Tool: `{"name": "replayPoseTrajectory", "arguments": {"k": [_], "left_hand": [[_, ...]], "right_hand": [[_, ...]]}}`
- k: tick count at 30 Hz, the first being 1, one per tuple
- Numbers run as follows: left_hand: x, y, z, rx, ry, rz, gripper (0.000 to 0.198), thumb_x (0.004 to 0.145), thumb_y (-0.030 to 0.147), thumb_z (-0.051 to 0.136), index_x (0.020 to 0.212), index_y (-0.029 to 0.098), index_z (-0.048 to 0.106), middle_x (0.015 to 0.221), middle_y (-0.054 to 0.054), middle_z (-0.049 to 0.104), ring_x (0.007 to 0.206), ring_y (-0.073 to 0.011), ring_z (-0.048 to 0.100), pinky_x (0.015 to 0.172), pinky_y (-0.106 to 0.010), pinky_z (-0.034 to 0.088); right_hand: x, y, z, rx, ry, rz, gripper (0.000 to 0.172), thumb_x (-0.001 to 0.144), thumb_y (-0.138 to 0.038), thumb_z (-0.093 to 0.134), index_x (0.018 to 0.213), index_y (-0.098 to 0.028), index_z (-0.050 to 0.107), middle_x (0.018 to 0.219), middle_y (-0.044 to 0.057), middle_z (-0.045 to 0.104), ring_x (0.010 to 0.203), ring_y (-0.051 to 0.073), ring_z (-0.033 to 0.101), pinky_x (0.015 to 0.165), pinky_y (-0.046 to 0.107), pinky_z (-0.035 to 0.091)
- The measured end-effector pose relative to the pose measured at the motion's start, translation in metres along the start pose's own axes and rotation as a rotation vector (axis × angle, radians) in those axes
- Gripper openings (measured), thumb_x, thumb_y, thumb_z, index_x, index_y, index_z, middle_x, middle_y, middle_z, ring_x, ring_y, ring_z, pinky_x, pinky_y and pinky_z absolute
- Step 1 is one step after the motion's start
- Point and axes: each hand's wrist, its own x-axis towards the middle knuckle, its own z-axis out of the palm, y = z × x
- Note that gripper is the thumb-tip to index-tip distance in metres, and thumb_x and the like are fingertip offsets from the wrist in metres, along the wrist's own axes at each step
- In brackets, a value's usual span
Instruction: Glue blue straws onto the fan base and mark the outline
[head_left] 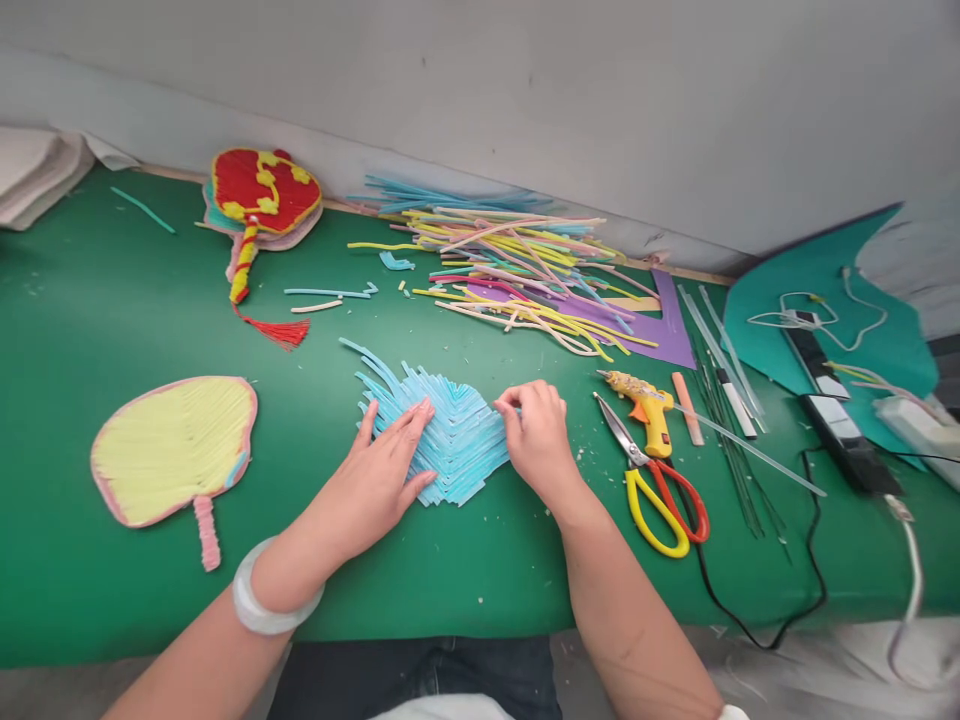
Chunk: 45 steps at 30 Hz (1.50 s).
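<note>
Blue pipe-cleaner panel (pixel 471 455) was pressed to the green table (pixel 465 590) under the flat left hand (pixel 386 480); the right hand (pixel 536 425) was pinched at its right edge, contents indiscernible. Chevron rows (pixel 450 430) looked closely joined; upper-left strip ends (pixel 369 356) were left loose, edges untrimmed.
</note>
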Motion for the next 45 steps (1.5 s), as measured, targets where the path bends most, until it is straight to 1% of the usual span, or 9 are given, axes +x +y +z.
{"name": "replayPoseTrajectory", "arguments": {"k": [3, 7, 15, 19, 24, 30, 32, 39, 45], "left_hand": [[0.000, 0.000, 0.000, -0.006, -0.009, -0.003, 0.076, 0.103, 0.039, 0.041, 0.158, 0.023, -0.008, 0.155, -0.015, 0.042, 0.143, -0.0266, 0.041, 0.123, -0.058, 0.013], [-0.001, 0.000, 0.000, -0.001, -0.003, 0.001, 0.077, 0.103, 0.038, 0.041, 0.158, 0.023, -0.009, 0.155, -0.014, 0.042, 0.144, -0.0260, 0.040, 0.123, -0.058, 0.013], [-0.002, 0.000, 0.001, 0.021, -0.006, 0.013, 0.077, 0.103, 0.039, 0.039, 0.158, 0.022, -0.012, 0.156, -0.014, 0.040, 0.145, -0.0256, 0.038, 0.123, -0.057, 0.012], [-0.001, -0.001, 0.000, 0.008, -0.010, 0.014, 0.079, 0.103, 0.039, 0.040, 0.157, 0.021, -0.015, 0.156, -0.014, 0.041, 0.145, -0.0253, 0.037, 0.123, -0.057, 0.012], [-0.001, -0.001, 0.000, -0.005, -0.022, 0.002, 0.079, 0.102, 0.039, 0.043, 0.158, 0.023, -0.011, 0.156, -0.014, 0.040, 0.144, -0.0260, 0.040, 0.123, -0.058, 0.012], [0.000, 0.000, -0.003, -0.015, -0.006, -0.004, 0.079, 0.102, 0.040, 0.043, 0.158, 0.023, -0.010, 0.154, -0.015, 0.043, 0.143, -0.0260, 0.042, 0.122, -0.059, 0.014], [0.000, 0.000, -0.003, -0.017, 0.000, -0.003, 0.079, 0.102, 0.040, 0.043, 0.158, 0.023, -0.010, 0.154, -0.014, 0.044, 0.142, -0.0257, 0.043, 0.122, -0.059, 0.014], [0.000, -0.001, -0.001, -0.014, 0.000, -0.002, 0.077, 0.102, 0.043, 0.040, 0.158, 0.022, -0.008, 0.154, -0.015, 0.044, 0.142, -0.0256, 0.043, 0.123, -0.058, 0.013], [0.000, -0.002, 0.000, -0.003, -0.025, -0.007, 0.078, 0.103, 0.042, 0.041, 0.158, 0.021, -0.009, 0.156, -0.014, 0.042, 0.144, -0.0243, 0.040, 0.123, -0.056, 0.009]], "right_hand": [[-0.001, -0.002, -0.002, 0.051, 0.058, 0.007, 0.015, 0.099, -0.029, 0.047, 0.090, -0.022, 0.057, 0.094, 0.007, 0.063, 0.091, 0.024, 0.054, 0.082, 0.037, 0.036], [-0.004, -0.011, 0.004, -0.012, -0.088, -0.054, 0.017, 0.099, -0.034, 0.050, 0.092, -0.023, 0.061, 0.095, 0.006, 0.065, 0.092, 0.025, 0.055, 0.084, 0.039, 0.036], [-0.005, -0.023, 0.016, -0.034, -0.163, -0.076, 0.015, 0.096, -0.031, 0.057, 0.084, -0.023, 0.062, 0.089, 0.006, 0.064, 0.089, 0.024, 0.054, 0.081, 0.038, 0.037], [-0.001, -0.019, 0.004, 0.083, 0.048, -0.009, 0.018, 0.098, -0.032, 0.048, 0.085, -0.022, 0.056, 0.091, 0.007, 0.063, 0.088, 0.024, 0.053, 0.082, 0.039, 0.039], [-0.001, -0.010, -0.012, 0.444, 0.359, 0.241, 0.017, 0.098, -0.040, 0.046, 0.093, -0.024, 0.048, 0.090, 0.006, 0.065, 0.084, 0.020, 0.062, 0.080, 0.035, 0.048], [-0.004, -0.010, -0.012, 0.557, 0.084, 0.279, 0.017, 0.092, -0.037, 0.052, 0.097, -0.022, 0.058, 0.086, 0.003, 0.068, 0.084, 0.018, 0.066, 0.077, 0.032, 0.050], [-0.004, -0.011, -0.016, 0.560, 0.087, 0.275, 0.019, 0.093, -0.038, 0.053, 0.097, -0.021, 0.062, 0.086, 0.003, 0.068, 0.082, 0.017, 0.065, 0.076, 0.032, 0.050], [-0.004, -0.008, -0.039, 0.502, 0.941, 0.190, 0.017, 0.096, -0.040, 0.055, 0.096, -0.023, 0.052, 0.076, -0.003, 0.054, 0.069, 0.014, 0.056, 0.067, 0.031, 0.047], [-0.001, -0.007, -0.052, 0.568, 1.139, 0.083, 0.009, 0.098, -0.032, 0.050, 0.093, -0.027, 0.044, 0.069, -0.006, 0.039, 0.053, 0.012, 0.040, 0.050, 0.028, 0.037]]}}
